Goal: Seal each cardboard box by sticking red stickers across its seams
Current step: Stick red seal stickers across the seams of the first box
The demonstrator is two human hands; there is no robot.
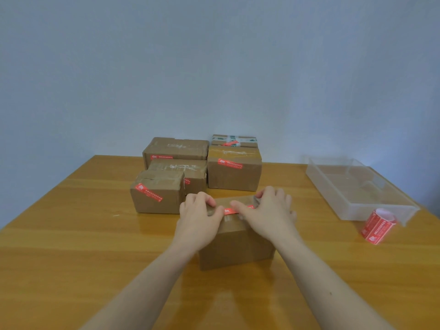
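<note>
A brown cardboard box [235, 246] stands on the wooden table in front of me. A red sticker [230, 211] lies across its top seam, partly hidden under my fingers. My left hand [198, 219] rests on the box's top left with its fingers pressing the sticker's left end. My right hand [269, 213] covers the top right, and its fingers press the sticker's right part. Whether the sticker is fully stuck down cannot be seen. A roll of red stickers [377, 223] lies on the table to the right.
Several cardboard boxes with red stickers stand behind: one at the near left [157, 194], one at the back left [175, 150], one at the right [234, 170]. A clear plastic tray [357, 186] sits at the far right. The wooden table [71, 246] spreads around.
</note>
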